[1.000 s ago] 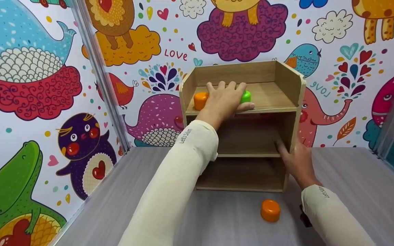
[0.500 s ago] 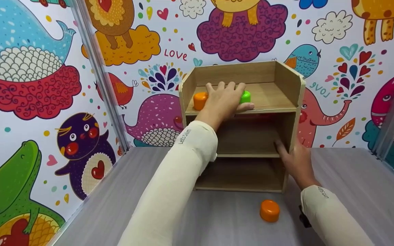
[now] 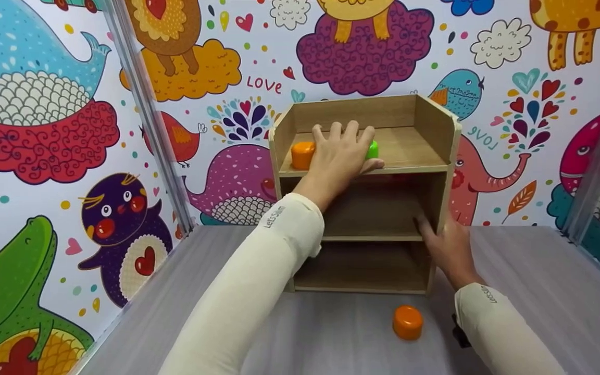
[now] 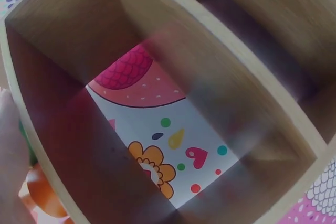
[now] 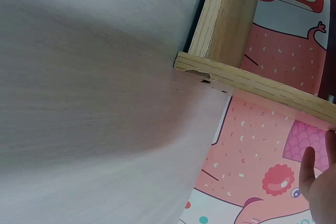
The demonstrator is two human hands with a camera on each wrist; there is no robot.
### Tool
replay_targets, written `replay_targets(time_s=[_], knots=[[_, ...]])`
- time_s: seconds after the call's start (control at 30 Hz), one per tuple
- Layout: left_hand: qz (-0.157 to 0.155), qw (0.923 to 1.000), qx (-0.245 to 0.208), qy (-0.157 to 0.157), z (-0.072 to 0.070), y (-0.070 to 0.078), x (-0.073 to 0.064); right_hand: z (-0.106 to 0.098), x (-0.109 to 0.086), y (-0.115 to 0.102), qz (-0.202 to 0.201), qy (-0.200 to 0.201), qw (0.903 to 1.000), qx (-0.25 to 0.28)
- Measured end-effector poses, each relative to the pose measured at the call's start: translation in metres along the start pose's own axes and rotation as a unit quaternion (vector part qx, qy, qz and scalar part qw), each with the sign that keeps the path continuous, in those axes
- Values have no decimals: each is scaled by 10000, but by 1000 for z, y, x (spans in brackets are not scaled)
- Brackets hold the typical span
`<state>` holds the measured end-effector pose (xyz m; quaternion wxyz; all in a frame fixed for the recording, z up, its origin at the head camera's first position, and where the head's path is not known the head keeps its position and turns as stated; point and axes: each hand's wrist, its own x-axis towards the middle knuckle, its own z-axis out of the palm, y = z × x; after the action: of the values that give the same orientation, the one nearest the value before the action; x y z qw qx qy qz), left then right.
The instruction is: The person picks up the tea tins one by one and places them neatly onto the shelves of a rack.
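Note:
In the head view, my left hand (image 3: 342, 156) reaches over the front of the shelf's top tier, its fingers bent around a green cylinder (image 3: 372, 150) that they mostly hide. An orange cylinder (image 3: 303, 155) stands on the same tier, just left of this hand. Lower down, my right hand (image 3: 451, 250) grips the right side panel of the small wooden shelf (image 3: 367, 237), thumb inside and fingers outside. Another orange cylinder (image 3: 408, 323) sits on the table in front of the shelf. Part of the left hand (image 4: 13, 166) shows at the left wrist view's edge.
The shelf has a walled top tier and two open compartments below it. It stands on a grey table (image 3: 216, 291) near a patterned back wall (image 3: 248, 47). A patterned side wall (image 3: 65, 198) rises at the left, with a metal post (image 3: 149, 114) in the corner.
The whole head view has shifted slightly left. Both hands keep their places on the shelf, and a little less of the green cylinder shows.

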<state>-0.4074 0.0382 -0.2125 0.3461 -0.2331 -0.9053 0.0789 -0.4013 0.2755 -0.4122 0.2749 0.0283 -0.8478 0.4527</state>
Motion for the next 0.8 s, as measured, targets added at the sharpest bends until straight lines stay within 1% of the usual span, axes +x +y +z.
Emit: replay_targets(time_s=[0.13,0.23,0.37,0.43,0.5,0.6,0.8], knots=[[37,9983,307,496,3,3,-6,0,1,-1,-27,-19,10000,0],[171,9932,653,952,6,5,-11,0,1,0,-140,77,9999,-39],[431,9802,952,1684,9,4,-21,2,1,1,-231,132,9996,-27],[579,9735,977,1983,11,2,-26,2,1,1,-210,90,9997,19],[759,9678,944,2205,13,0,-30,2,1,0,-191,57,9998,41],[1030,9631,877,2329,16,-1,-38,1,2,0,-145,14,9999,35],[1451,9576,764,2368,24,3,-52,-1,1,1,-64,-26,10000,35]])
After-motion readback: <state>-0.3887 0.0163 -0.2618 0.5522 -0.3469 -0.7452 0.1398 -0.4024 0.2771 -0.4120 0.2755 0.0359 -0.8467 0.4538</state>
